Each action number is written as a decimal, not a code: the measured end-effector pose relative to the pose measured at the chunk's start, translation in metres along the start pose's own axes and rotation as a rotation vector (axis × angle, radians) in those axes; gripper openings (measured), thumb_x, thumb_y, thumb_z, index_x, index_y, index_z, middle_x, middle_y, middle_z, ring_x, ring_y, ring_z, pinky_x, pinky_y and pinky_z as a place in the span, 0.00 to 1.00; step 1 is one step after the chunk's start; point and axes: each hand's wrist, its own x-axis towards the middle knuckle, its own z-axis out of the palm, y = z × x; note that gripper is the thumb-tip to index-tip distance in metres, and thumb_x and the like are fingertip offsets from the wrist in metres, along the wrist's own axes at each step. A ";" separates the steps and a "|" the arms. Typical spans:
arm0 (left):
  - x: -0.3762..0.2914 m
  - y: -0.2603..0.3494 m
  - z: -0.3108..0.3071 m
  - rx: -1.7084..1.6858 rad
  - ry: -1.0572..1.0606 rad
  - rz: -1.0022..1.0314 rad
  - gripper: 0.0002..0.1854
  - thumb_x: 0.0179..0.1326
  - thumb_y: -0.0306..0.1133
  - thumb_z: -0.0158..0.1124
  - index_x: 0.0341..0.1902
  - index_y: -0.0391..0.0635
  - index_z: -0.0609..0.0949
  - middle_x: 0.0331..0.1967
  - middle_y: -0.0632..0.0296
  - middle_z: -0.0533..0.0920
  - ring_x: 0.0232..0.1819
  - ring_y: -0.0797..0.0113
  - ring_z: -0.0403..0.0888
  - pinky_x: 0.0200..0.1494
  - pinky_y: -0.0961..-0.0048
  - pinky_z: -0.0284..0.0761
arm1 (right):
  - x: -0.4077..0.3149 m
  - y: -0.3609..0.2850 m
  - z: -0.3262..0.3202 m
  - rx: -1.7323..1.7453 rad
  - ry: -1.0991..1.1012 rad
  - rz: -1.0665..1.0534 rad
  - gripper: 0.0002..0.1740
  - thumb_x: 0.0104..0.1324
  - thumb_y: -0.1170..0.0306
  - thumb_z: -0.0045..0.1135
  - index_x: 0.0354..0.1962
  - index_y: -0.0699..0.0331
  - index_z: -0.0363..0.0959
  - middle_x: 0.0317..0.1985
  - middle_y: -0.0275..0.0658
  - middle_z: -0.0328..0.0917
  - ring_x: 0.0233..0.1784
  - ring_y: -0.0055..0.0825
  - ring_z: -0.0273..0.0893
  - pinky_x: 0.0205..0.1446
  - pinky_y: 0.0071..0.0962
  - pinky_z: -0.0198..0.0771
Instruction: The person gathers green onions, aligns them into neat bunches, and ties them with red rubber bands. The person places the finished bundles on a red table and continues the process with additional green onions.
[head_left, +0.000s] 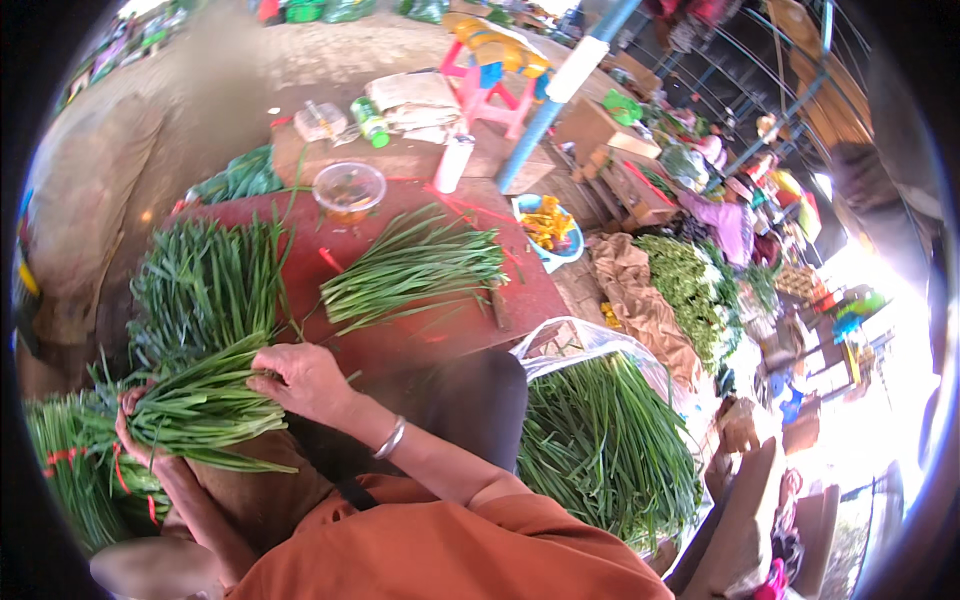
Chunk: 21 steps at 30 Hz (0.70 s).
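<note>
My left hand (136, 431) is wrapped around a bunch of garlic chives (206, 405) held over my lap, its leaves lying across the palm. At the right side of that bunch, my right hand (307, 382) pinches at the stalks with thumb and forefinger; the exact stalks between the fingertips are hard to make out. Beyond my hands, a large pile of chives (210, 285) covers the left part of a red board (442, 341). A smaller loose bundle of chives (416, 270) lies on the board further right.
Bunches bound with red ties (82, 465) lie at lower left. A clear plastic bag (570, 330) full of chives stands at my right. Behind are a plastic tub (349, 187), a white tumbler (452, 165), a blue pole (540, 120) and a blue basin (574, 244). People sit at far right.
</note>
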 end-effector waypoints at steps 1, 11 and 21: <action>0.002 0.003 0.000 -0.036 -0.031 -0.044 0.11 0.60 0.28 0.60 0.44 0.47 0.70 0.31 0.69 0.72 0.43 0.70 0.71 0.77 0.55 0.43 | 0.000 0.002 0.003 0.021 0.022 0.021 0.10 0.57 0.65 0.64 0.29 0.60 0.73 0.25 0.41 0.75 0.32 0.44 0.77 0.34 0.40 0.71; 0.003 0.004 0.012 -0.037 -0.059 -0.119 0.09 0.60 0.26 0.58 0.42 0.47 0.72 0.32 0.70 0.71 0.47 0.68 0.70 0.73 0.55 0.49 | -0.003 0.011 0.022 0.305 0.037 0.145 0.09 0.52 0.73 0.65 0.28 0.65 0.73 0.28 0.41 0.75 0.32 0.38 0.76 0.35 0.33 0.72; -0.010 -0.037 0.054 0.176 0.156 0.248 0.13 0.54 0.27 0.63 0.42 0.35 0.74 0.28 0.65 0.75 0.34 0.70 0.75 0.55 0.68 0.70 | -0.037 0.012 -0.014 0.549 -0.169 0.285 0.05 0.60 0.74 0.63 0.30 0.68 0.75 0.25 0.32 0.74 0.27 0.20 0.69 0.31 0.24 0.67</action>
